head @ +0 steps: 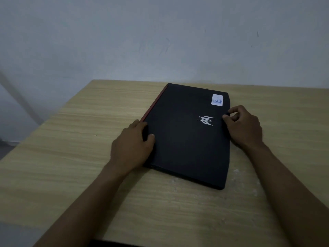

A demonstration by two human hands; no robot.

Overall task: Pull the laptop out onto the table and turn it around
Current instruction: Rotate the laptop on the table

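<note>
The left hand (132, 143) lies flat against the left edge of the laptop (185, 134), with the thumb over the lid and the other fingers curled down the side, so it holds the machine there. The right hand (243, 128) is at the opposite edge, the fingers half bent and the fingertips (225, 117) pinching the rim of the lid; how firmly it presses I cannot tell. The laptop is closed and rests flat on the table (71, 157), placed at a slant, its far corner close to the wall (160, 32). It seems the turning is in progress or about to begin. To do it well, I think both hands should push in opposite directions and let the base slide on the wood, not lift one corner, because a heavy body can slip from such a light fingertip hold. The lid is matt black and looks slightly rough, with a silver angular logo (205, 120) near the right hand, a pale sticker (217, 100) at the far right corner, and a thin red strip (154, 102) along the left far edge. The corners are cut at an angle, not round. The table is light wood-grain laminate, smooth, with some whitish marks beside the near right corner of the laptop. The wall behind is plain grey with small scratches.
</note>
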